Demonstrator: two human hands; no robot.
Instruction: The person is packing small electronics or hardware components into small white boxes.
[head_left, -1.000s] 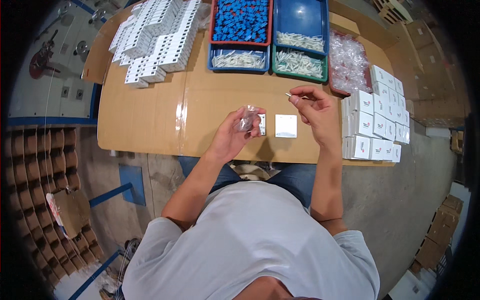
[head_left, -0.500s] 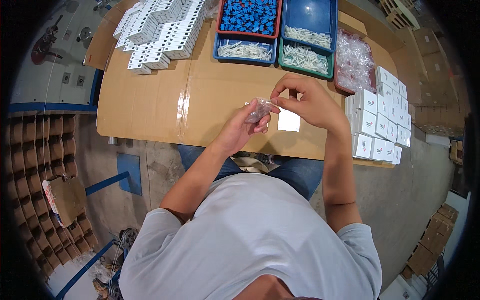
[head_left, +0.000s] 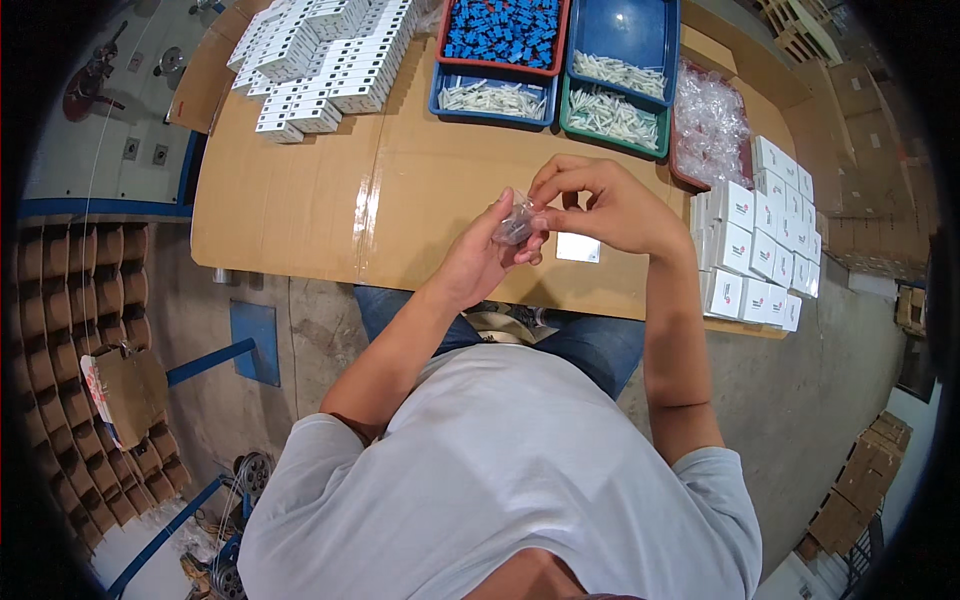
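Note:
My left hand [head_left: 484, 254] is closed around a small clear plastic bag [head_left: 515, 225] with something dark inside that is too small to name. The fingers of my right hand [head_left: 607, 208] are pinched at the right side of the same bag, near its upper edge. Both hands are held above the front part of the cardboard-covered table [head_left: 290, 210]. Just beneath my right hand lies a flat white piece [head_left: 577, 248], partly hidden by the hand.
Stacked white boxes [head_left: 330, 95] stand at the back left, more white boxes [head_left: 755, 250] at the right. Behind my hands sit a red tray [head_left: 557, 66] of blue pieces, blue [head_left: 492, 118] and green [head_left: 612, 144] trays of white pieces, and a red-brown tray [head_left: 690, 181] of clear bags.
My right hand has shifted slightly left and closer to my left hand, its fingertips now against the bag. My left hand stays in nearly the same place.

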